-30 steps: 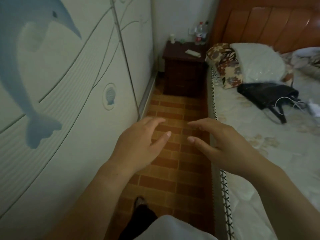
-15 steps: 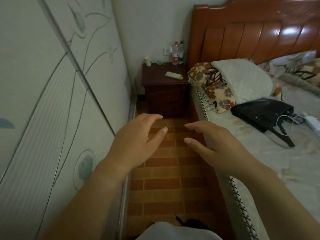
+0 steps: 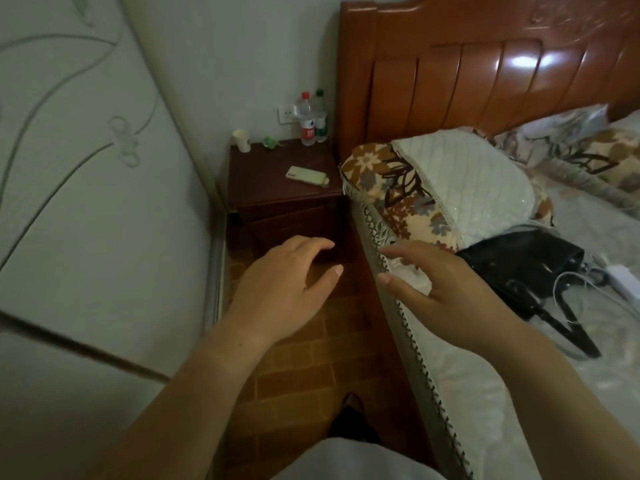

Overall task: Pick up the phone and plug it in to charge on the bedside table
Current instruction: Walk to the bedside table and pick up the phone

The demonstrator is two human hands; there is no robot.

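A pale phone (image 3: 306, 175) lies flat on the dark wooden bedside table (image 3: 263, 188), near its right edge. A white wall socket (image 3: 285, 115) sits on the wall behind the table. On the bed to the right, a white charger block (image 3: 621, 282) and its white cable (image 3: 568, 289) lie beside a black handbag (image 3: 519, 268). My left hand (image 3: 280, 289) hovers over the floor in front of the table, fingers apart and holding nothing. Above the mattress edge my right hand (image 3: 446, 292) is spread and holds nothing too.
Two plastic bottles (image 3: 311, 119), a paper cup (image 3: 242, 140) and a small green object (image 3: 270, 142) stand at the back of the table. A wardrobe (image 3: 86, 202) lines the left. Pillows (image 3: 443, 188) and a wooden headboard (image 3: 485, 71) are at right. Brick-patterned floor (image 3: 311, 358) forms a narrow aisle.
The view has moved forward along the aisle, so the bedside table and phone are nearer and larger. Both hands stay spread in front, holding nothing.
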